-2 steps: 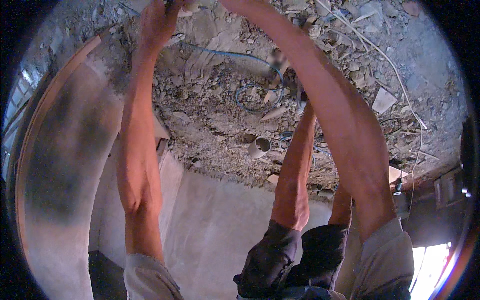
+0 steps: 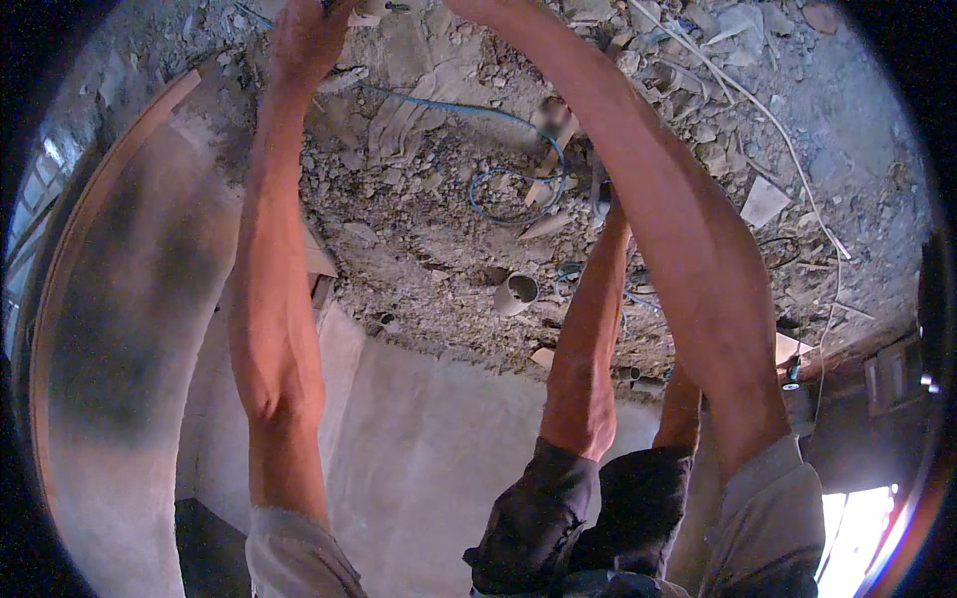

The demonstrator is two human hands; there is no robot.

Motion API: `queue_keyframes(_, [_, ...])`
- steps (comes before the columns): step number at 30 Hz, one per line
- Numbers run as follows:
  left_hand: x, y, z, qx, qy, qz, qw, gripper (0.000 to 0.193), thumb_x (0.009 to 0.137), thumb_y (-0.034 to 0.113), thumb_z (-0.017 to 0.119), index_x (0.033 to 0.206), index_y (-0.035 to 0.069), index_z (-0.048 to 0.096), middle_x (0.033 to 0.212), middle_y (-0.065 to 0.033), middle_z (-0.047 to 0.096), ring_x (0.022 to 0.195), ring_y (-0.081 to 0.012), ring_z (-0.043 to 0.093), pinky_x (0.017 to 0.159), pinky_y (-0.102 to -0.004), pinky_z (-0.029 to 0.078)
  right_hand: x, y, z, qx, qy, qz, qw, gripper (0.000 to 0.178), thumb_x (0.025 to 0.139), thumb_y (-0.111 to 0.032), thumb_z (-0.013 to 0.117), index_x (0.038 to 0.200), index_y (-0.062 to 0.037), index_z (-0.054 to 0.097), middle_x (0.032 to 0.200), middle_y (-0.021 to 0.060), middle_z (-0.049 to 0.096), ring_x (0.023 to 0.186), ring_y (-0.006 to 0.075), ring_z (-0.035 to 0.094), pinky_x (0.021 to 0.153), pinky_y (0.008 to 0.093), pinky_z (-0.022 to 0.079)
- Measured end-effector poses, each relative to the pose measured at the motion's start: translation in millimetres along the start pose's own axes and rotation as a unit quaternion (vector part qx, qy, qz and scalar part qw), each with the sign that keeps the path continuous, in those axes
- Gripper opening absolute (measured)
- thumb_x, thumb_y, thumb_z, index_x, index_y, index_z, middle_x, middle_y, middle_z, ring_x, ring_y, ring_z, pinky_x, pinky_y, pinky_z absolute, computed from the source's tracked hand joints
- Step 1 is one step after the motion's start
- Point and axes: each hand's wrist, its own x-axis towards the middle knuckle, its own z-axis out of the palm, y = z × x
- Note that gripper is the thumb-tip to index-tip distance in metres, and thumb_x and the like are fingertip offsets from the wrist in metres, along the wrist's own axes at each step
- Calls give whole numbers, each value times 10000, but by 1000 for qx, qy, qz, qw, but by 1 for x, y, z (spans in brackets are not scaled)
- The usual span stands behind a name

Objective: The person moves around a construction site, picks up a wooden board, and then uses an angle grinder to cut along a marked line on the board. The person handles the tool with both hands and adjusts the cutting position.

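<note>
My left hand (image 2: 311,42) is at the top edge, left of the middle, with its fingers cut off by the picture's rim. Whether it holds anything I cannot make out. Beside it, a small pale piece (image 2: 369,15) and a small dark bit (image 2: 397,7) show on the rubble. Only the wrist end of my right hand (image 2: 477,8) comes into view at the same edge, its fingers out of sight. Both forearms reach up over broken, dusty ground. Between them a thin blue cable (image 2: 469,107) runs across the rubble and ends in a loose coil.
An upright pipe stub (image 2: 517,292) pokes out of the rubble ahead of my legs. A curved plastered wall (image 2: 120,299) stands at the left. A long pale conduit (image 2: 763,100) and a flat white shard (image 2: 766,202) lie at the right. A plastered surface (image 2: 429,439) fills the lower middle.
My left hand has shifted slightly left and my right hand slightly right, so the gap between them is wider. The small bits between them show more.
</note>
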Motion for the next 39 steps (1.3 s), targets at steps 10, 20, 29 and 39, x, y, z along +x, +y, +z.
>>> queue_keyframes(10, [21,-23,-8,-53,-42,227,972,432,1103,390,531,1357,40,522,1070,-104,636,899,-203,647,800,-391,537,14,21,2,5,63,-83,995,352,1055,-303,614,823,-40,621,598,65,460,548,179,429,590,394,413])
queue_keyframes(20, [16,8,-13,-23,-72,205,976,398,1097,308,553,1393,46,515,1170,-123,653,998,-226,674,850,-413,549,37,36,-3,131,-29,-100,986,502,1063,-293,602,696,-77,336,626,50,231,557,194,273,588,394,349])
queue_keyframes(29, [19,-9,0,-23,-13,211,977,370,1091,278,565,1363,31,519,1161,-135,653,948,-244,666,828,-411,543,31,17,20,-106,73,-47,991,342,1053,-336,609,891,-35,620,799,123,578,693,275,566,710,443,535])
queue_keyframes(39, [-12,-25,-8,132,65,126,981,404,1065,352,606,1311,36,553,1033,-114,684,854,-243,672,773,-415,548,2,-35,35,-61,-2,91,994,419,1033,-344,631,1189,43,595,1065,178,682,922,290,695,794,424,584])
